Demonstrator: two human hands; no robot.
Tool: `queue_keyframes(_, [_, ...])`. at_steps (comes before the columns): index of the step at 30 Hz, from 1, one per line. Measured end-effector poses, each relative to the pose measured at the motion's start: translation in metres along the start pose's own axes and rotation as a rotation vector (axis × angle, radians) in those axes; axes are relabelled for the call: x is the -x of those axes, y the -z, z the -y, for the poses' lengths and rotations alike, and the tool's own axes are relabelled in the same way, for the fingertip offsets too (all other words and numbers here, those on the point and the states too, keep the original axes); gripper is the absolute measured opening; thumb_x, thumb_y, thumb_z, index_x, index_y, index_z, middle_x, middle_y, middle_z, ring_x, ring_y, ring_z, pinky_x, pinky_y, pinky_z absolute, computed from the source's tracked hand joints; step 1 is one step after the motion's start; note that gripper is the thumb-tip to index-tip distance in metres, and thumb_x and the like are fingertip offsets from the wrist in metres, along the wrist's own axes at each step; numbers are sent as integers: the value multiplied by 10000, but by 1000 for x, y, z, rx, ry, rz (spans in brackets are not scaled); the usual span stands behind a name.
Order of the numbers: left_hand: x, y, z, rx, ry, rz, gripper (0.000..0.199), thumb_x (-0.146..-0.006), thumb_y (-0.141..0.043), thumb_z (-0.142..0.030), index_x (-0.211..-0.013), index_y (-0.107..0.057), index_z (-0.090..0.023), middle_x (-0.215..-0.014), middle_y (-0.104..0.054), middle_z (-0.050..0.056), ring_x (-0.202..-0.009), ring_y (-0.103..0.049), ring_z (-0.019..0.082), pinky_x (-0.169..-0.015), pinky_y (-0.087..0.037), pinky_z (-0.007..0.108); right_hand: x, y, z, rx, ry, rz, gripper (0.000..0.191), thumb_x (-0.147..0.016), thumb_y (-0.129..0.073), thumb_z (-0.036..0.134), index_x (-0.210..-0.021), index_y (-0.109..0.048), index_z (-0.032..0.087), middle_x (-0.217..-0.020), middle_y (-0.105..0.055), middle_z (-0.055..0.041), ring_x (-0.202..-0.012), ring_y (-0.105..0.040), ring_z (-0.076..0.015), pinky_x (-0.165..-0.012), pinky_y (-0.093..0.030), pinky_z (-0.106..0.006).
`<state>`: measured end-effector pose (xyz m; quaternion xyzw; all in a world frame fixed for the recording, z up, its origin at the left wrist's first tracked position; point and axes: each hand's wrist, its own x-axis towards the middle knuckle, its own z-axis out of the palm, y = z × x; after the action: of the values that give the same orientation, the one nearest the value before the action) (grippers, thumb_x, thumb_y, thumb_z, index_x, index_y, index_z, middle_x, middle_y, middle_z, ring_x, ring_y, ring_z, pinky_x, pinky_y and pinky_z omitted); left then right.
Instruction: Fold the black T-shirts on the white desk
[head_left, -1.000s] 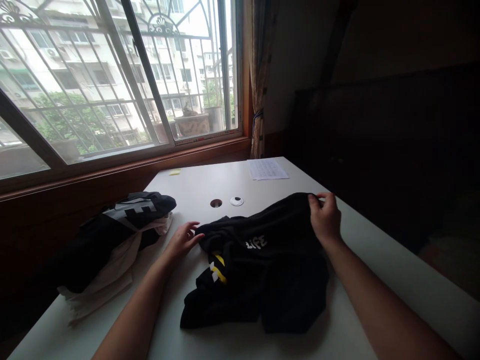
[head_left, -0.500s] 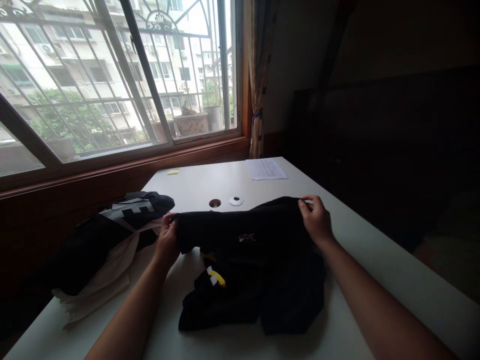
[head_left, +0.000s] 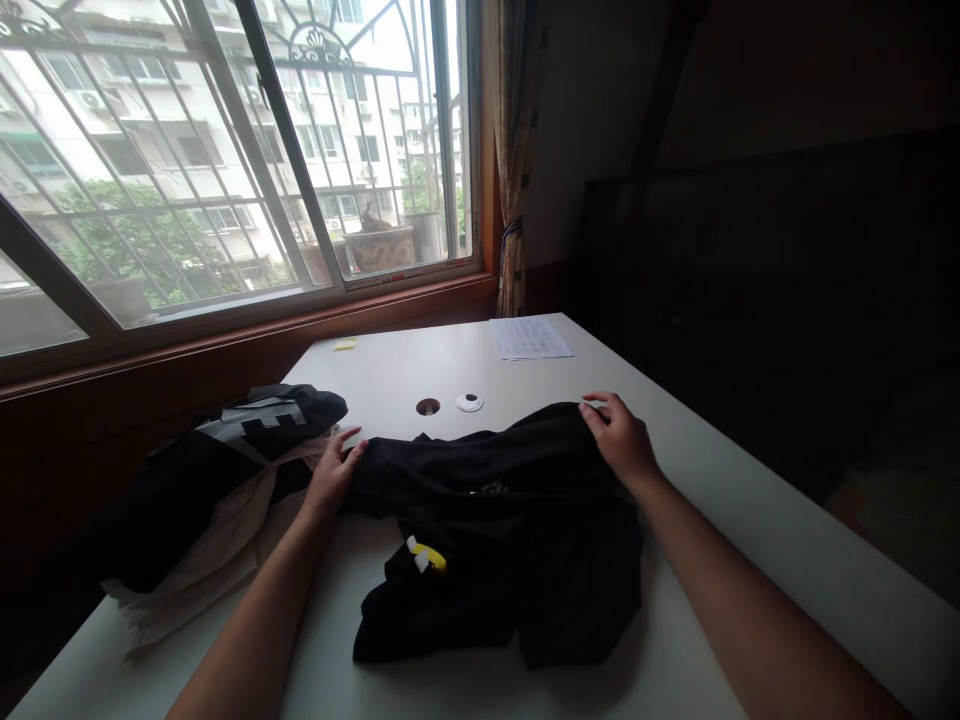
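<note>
A black garment point(head_left: 450, 590) lies rumpled on the white table point(head_left: 450, 350), its far part folded over. A small pale print on it is partly hidden in the folds, and a yellow-and-white patch point(head_left: 427, 555) shows near its left side. At the far left corner is my left hand point(head_left: 339, 470), thumb against the cloth and fingers spread apart. My right hand point(head_left: 619, 440) pinches the garment's far right corner between thumb and fingers. Whether the garment is a shirt or trousers I cannot tell.
Left of my left arm lies a pile of black, grey and beige clothes point(head_left: 202, 510). Papers point(head_left: 532, 338), a yellow slip point(head_left: 345, 344), a cable hole point(head_left: 428, 407) and a white round cover point(head_left: 470, 402) are farther back. A barred window point(head_left: 225, 170) stands beyond.
The garment's raised far edge has sunk down and slackened, creasing over the print. The fingers of my left hand have spread off the cloth. My right hand has shifted slightly left.
</note>
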<state>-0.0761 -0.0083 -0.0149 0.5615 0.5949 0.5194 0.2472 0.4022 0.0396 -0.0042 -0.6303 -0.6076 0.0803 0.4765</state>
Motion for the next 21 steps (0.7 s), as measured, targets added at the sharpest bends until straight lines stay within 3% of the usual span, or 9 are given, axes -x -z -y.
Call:
queue_keyframes(3, [1, 1, -7, 66, 65, 93, 623, -737, -760, -598, -1208, -686, -195, -1192, -705, 135, -1106, -668, 319, -893, -550, 402, -2, 5, 1, -6, -54, 118, 371, -877, -592, 445, -1203, -662, 283, -1031, -754, -72, -1004, -703, -287, -910, -518, -436])
queue_keyframes(5, [4, 8, -18, 120, 131, 200, 640, -704, -803, -576, -1205, -699, -191, -1220, -702, 146, -1122, -666, 341, -903, -558, 427, -5, 11, 3, -45, -76, 307, 383, -856, -604, 386, -1227, -656, 304, -1033, -750, -49, -981, -704, -273, -894, -530, -427])
queue_keyframes(7, [9, 18, -30, 174, 231, 383, 632, -718, -819, -529, -1256, -686, -223, -1269, -691, 140, -1141, -668, 348, -915, -567, 440, -8, 20, 5, -114, -80, 510, 399, -828, -612, 326, -1223, -661, 309, -1066, -744, -39, -977, -703, -264, -873, -546, -411])
queue_keyframes(10, [18, 37, -46, 236, 357, 637, 613, -755, -817, -466, -1321, -660, -292, -1332, -669, 113, -1216, -640, 353, -965, -562, 457, -11, 35, 7, -225, -110, 716, 404, -781, -634, 278, -1181, -696, 291, -1158, -727, -54, -1005, -700, -268, -852, -569, -390])
queue_keyframes(14, [21, 53, -50, 270, 415, 758, 566, -738, -838, -429, -1262, -711, -255, -1319, -675, 130, -1238, -623, 379, -1028, -526, 492, -11, 54, 6, -400, -232, 959, 407, -772, -671, 327, -1169, -721, 251, -1139, -734, -90, -930, -722, -285, -765, -601, -390])
queue_keyframes(16, [17, 52, -46, 275, 407, 713, 563, -730, -847, -418, -1243, -719, -224, -1282, -693, 146, -1187, -653, 384, -997, -544, 491, -11, 56, 6, -474, -273, 965, 417, -774, -690, 362, -1170, -715, 233, -1114, -740, -96, -911, -727, -289, -761, -606, -402])
queue_keyframes(17, [14, 50, -42, 278, 380, 637, 580, -727, -848, -421, -1253, -710, -219, -1272, -698, 147, -1153, -671, 378, -958, -568, 479, -12, 55, 6, -506, -279, 904, 424, -775, -698, 376, -1173, -710, 231, -1117, -740, -94, -920, -727, -290, -773, -607, -407])
queue_keyframes(19, [7, 44, -33, 314, 268, 391, 667, -735, -833, -438, -1343, -636, -248, -1336, -663, 138, -1112, -692, 341, -874, -604, 427, -12, 46, 6, -583, -262, 678, 482, -790, -697, 401, -1250, -668, 261, -1179, -728, -84, -972, -720, -287, -812, -605, -420])
queue_keyframes(21, [0, 38, -23, 384, 121, 127, 804, -764, -800, -424, -1487, -461, -341, -1508, -523, 117, -1168, -666, 298, -877, -601, 387, -13, 35, 6, -660, -198, 412, 603, -818, -675, 411, -1402, -552, 328, -1363, -648, -69, -1103, -685, -283, -889, -588, -433])
